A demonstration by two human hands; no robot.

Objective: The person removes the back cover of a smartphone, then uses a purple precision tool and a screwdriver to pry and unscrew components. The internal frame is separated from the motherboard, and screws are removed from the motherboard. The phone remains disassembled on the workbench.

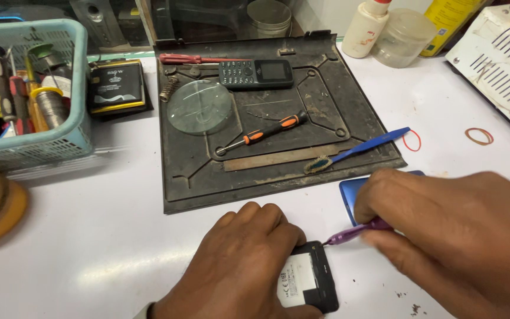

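left hand (243,266) lies palm-down over an opened black phone (311,280), fingers curled and pressing on it, only the phone's right part with its white label sticker showing, just in front of the black work mat (208,189). the phone's long axis runs away from the person, toward the mat's near edge. right hand (450,230) comes in from the right, fingers pinched closed round a purple-handled screwdriver (355,232); the tool points left, tip touching the phone's upper right corner, so the right hand is the one working that corner and the left only pins the body. a blue back cover (349,192) lies just behind the tool, partly under the right hand, near the mat's front right corner. on the mat: a black keypad phone (255,74) near its far edge, a round glass lens (199,107) left of centre, an orange-and-black screwdriver (264,133) lying diagonal, a red-handled tool (187,58) at the far edge. a blue toothbrush (358,150) crosses the mat's right edge. left of the mat sits a flat black-and-yellow battery pack (116,85) with a printed label, and further left a teal basket (60,127) of tools. behind the mat's right corner stand a cream bottle (366,29) and a yellow package (444,23). red rubber bands (411,140) lie right of the mat.
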